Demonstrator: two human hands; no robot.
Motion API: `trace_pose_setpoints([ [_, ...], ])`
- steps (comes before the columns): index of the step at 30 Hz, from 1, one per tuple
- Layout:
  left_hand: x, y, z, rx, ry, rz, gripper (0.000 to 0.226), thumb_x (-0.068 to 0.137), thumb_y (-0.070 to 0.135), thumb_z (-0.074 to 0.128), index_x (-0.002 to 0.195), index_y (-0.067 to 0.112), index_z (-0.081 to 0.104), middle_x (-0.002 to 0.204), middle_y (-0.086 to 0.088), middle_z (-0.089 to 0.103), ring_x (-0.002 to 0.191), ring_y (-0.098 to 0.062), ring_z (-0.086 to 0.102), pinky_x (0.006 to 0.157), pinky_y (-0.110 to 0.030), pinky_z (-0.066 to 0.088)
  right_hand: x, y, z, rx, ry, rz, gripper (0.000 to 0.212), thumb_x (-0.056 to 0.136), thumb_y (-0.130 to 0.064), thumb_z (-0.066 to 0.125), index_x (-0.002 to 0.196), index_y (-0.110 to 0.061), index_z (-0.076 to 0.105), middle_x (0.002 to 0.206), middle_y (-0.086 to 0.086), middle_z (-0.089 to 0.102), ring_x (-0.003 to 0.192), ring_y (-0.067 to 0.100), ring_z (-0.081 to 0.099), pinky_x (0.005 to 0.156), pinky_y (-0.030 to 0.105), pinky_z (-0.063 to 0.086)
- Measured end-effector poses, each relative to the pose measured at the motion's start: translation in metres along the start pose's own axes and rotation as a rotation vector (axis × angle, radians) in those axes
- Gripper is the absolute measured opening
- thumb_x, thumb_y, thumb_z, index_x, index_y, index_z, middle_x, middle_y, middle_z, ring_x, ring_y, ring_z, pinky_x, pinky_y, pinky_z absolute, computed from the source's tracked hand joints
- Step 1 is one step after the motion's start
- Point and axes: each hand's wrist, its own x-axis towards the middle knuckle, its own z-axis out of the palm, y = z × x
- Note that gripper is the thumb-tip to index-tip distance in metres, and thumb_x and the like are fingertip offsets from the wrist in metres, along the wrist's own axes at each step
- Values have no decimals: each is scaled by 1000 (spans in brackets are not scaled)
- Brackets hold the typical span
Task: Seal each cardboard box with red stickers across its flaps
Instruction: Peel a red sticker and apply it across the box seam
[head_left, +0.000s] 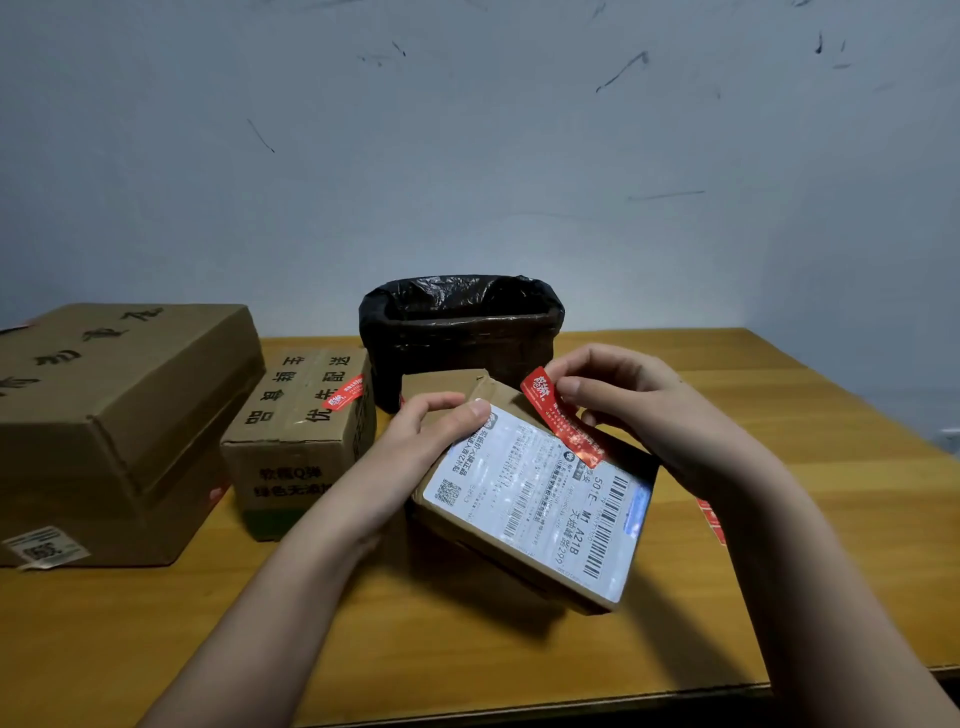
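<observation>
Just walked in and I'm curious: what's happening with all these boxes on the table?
A person is sealing cardboard boxes with red stickers. The left hand holds a small box tilted above the wooden table, while the right hand pinches a red sticker and lays it across the box's flaps. A medium box to the left already wears a sticker. A large box sits beside it.

Head view, downward over table (779, 519)

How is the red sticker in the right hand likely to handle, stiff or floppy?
Probably floppy: the red sticker is a thin strip, and it bends where the right hand pinches its upper end. Likely clingy too, since its lower end seems stuck to the small box that the left hand steadies. It looks very light.
</observation>
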Motion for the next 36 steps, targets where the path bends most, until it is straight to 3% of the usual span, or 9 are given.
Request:
trace_pose_setpoints([
  [4,-1,-1,0,-11,4,-3,63,59,60,69,113,31,58,104,-3,72,93,-17,70,86,-33,51,-5,2,-1,-1,-6,-59,22,94,-9,56,91,-25,69,99,-3,71,86,8,61,76,30,44],
  [8,-2,0,0,-11,10,-2,61,61,59,67,114,31,58,103,-1,72,93,-15,70,84,-31,51,-11,6,-4,-59,-44,-73,23,91,-11,62,101,-31,67,102,0,68,95,20,65,79,36,53],
  [12,-1,0,0,-16,20,-2,60,62,59,67,114,31,58,103,-1,72,93,-15,70,82,-30,50,-13,14,-4,-197,-3,-166,30,87,-18,67,111,-36,63,108,-8,65,100,13,62,83,39,52],
  [15,-2,0,0,-29,25,-1,61,62,59,67,115,30,58,105,-2,72,93,-16,70,83,-31,50,-14,18,-3,-241,42,-197,31,89,-16,68,113,-34,63,106,-12,64,100,11,60,82,31,50],
  [18,-4,2,3,-22,29,18,60,66,57,74,117,31,56,100,1,72,87,-10,70,76,-25,50,-14,18,-1,-233,80,-220,32,88,-9,68,111,-31,64,102,-12,65,97,10,61,78,24,49],
  [21,-6,2,8,-24,53,40,46,79,49,62,120,32,51,99,3,70,78,-4,69,65,-18,48,-13,17,5,-237,122,-234,32,86,-4,67,106,-28,66,97,-11,66,94,9,61,77,22,49],
  [26,-6,0,18,-96,66,48,32,93,30,54,124,25,46,98,-1,65,76,-7,63,56,-11,47,-14,17,13,-244,178,-280,30,85,0,67,101,-26,69,92,-10,68,89,7,62,75,19,48],
  [36,-6,-1,19,-101,43,36,50,82,36,66,126,22,47,103,-1,70,76,-6,70,60,-17,53,-18,16,14,-207,190,-325,28,85,-2,69,100,-26,70,92,-7,70,88,9,64,76,24,49],
])
